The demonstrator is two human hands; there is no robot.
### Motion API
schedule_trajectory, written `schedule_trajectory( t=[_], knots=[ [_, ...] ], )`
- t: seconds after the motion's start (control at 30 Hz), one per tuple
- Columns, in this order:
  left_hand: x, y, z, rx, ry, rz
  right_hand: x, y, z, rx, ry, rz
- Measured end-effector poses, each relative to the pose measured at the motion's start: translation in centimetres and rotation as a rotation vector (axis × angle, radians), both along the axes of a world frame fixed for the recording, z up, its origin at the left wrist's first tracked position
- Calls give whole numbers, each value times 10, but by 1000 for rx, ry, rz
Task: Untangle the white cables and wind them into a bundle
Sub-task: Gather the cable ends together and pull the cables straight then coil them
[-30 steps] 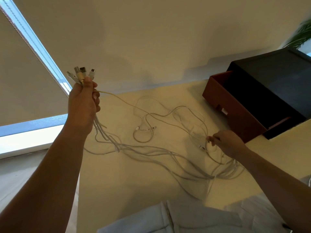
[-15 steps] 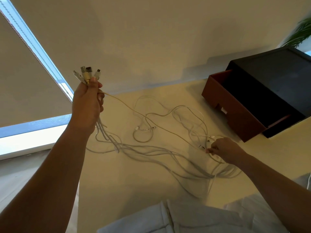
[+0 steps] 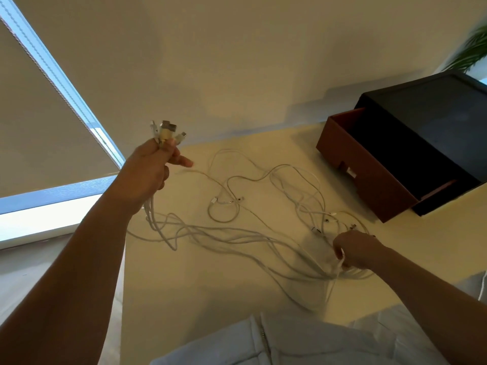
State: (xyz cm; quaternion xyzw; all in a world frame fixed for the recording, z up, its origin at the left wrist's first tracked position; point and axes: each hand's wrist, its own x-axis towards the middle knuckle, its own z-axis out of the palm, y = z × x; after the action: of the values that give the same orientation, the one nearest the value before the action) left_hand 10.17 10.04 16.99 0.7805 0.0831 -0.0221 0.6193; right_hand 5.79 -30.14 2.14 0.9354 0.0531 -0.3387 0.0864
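The left grip (image 3: 151, 172) is curled round the plug ends (image 3: 168, 129) of the thin white cables (image 3: 232, 233), raised above the pale yellow table (image 3: 210, 291); the right grip (image 3: 355, 250) pinches tangled strands lying there.

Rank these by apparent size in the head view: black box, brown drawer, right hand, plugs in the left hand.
1-2. Box and drawer: alike, unranked; the frame cuts the box.
3. Right hand, nearer the camera, pinching cables.
4. Plugs, smallest.
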Motion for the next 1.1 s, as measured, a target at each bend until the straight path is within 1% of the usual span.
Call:
schedule_trajectory(
  t=[0.13, 0.27, 0.47, 0.6, 0.7, 0.83, 0.97, 1.1],
  knots=[
    [3, 6, 3, -18, -33, 86, -4, -8, -3, -71, -8, 19],
    [7, 7, 0, -8, -15, 117, 2, -9, 2, -88, -161, 81],
    [9, -2, -4, -15, 13, 107, 27, 17, 21, 76, -378, 41],
    [9, -7, -5, 7, 42, 123, 48, 53, 25, 230, -432, 84],
    [8, -9, -6, 5, 52, 145, 64, 88, 25, 334, -433, 172],
    [5, -12, -6, -47, 63, 184, 83, 133, 17, 476, -399, 284],
    [0, -13, -10, -37, 82, 189, 96, 178, 1, 706, -306, 297],
    [-7, -13, -15, -38, 113, 203, 106, 213, -17, 693, -225, 260]
  ],
)
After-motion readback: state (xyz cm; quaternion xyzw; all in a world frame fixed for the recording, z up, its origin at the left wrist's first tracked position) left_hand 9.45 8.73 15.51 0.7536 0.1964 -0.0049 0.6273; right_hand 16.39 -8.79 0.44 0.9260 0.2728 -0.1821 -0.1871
